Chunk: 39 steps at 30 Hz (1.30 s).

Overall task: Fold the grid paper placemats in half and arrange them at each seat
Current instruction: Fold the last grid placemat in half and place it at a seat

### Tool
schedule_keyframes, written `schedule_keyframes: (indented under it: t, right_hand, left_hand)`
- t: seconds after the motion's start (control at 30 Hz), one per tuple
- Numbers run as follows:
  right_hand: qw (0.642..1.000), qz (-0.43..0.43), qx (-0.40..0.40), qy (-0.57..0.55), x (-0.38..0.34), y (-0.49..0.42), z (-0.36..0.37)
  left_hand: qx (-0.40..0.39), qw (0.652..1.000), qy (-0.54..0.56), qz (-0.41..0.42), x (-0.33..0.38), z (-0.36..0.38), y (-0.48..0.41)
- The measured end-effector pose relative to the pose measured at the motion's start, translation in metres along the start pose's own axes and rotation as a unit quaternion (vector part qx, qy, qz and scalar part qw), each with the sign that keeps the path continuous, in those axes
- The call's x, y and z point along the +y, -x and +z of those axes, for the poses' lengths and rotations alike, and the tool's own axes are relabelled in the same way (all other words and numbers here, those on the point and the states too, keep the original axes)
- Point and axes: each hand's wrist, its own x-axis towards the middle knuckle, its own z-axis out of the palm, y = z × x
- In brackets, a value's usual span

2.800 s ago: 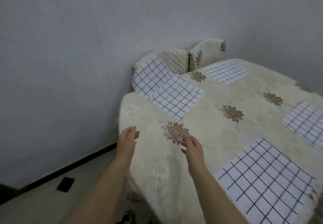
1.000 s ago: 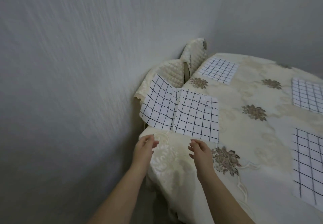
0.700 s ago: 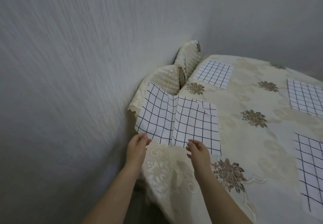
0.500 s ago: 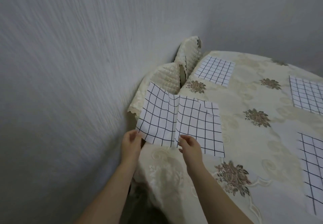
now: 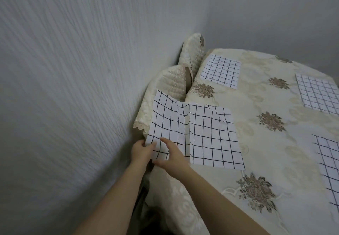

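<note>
Fold step under way on the white paper placemat with black grid lines (image 5: 194, 135). It lies open at the near-left seat, a crease down its middle. The right half is flat on the cream floral-cloth counter (image 5: 256, 161). The left half overhangs the edge toward the quilted cream chair back (image 5: 172, 84). Left hand (image 5: 141, 151) pinches the near-left corner, thumb on top. Right hand (image 5: 173, 156) rests on the left half at the near edge, fingers spread and fairly straight; thumb position unclear. Next move, by my reading: lift the left half over along the crease, match the edges, press flat. Three other grid placemats (image 5: 221, 71) sit at further seats. Half a second ago the right hand was at the crease and the left only touched the edge.
</note>
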Motion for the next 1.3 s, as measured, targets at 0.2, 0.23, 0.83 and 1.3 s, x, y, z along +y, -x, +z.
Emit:
schedule_keyframes:
  t: [0.2, 0.23, 0.83, 1.3]
  right_hand:
    - [0.999, -0.035, 0.020, 0.006, 0.000, -0.012, 0.011]
    - [0.999, -0.043, 0.021, 0.009, 0.000, -0.012, 0.012]
    - [0.948, 0.031, 0.309, -0.068, 0.014, 0.007, -0.102]
    - [0.911, -0.069, 0.394, -0.099, -0.025, 0.061, -0.228]
  left_hand:
    - [-0.018, 1.000, -0.020, 0.007, 0.004, 0.002, 0.005]
    - [-0.029, 0.999, -0.014, 0.013, 0.006, 0.003, 0.006]
    - [-0.143, 0.943, -0.030, 0.300, 0.090, 0.049, 0.030]
    - [-0.151, 0.685, -0.365, 0.612, 0.181, 0.097, 0.044]
